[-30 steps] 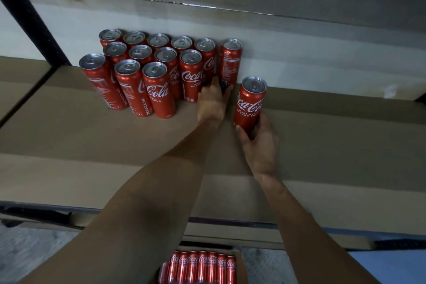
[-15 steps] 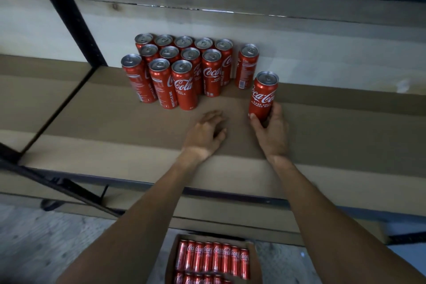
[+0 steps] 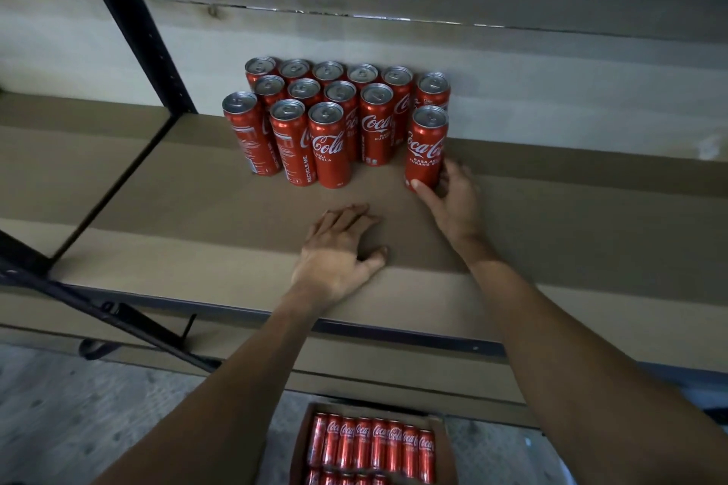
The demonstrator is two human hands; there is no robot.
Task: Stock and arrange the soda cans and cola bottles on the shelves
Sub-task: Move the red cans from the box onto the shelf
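Several red cola cans (image 3: 331,118) stand upright in rows at the back of a cardboard-lined shelf (image 3: 189,209). One more red can (image 3: 426,148) stands at the right end of the group, in front of the back-row can. My right hand (image 3: 453,201) holds this can low down, thumb and fingers curled round its base. My left hand (image 3: 338,248) rests flat on the shelf in front of the cans, holding nothing.
A black upright post (image 3: 130,24) divides this shelf from the bay on the left. A cardboard box (image 3: 374,445) with several more red cans sits on the floor below. Pale wooden boards (image 3: 512,63) back the shelf.
My right hand has slid the single can left and back toward the group. My left hand drew away from the cans to the shelf's front. The view pulled back and down.
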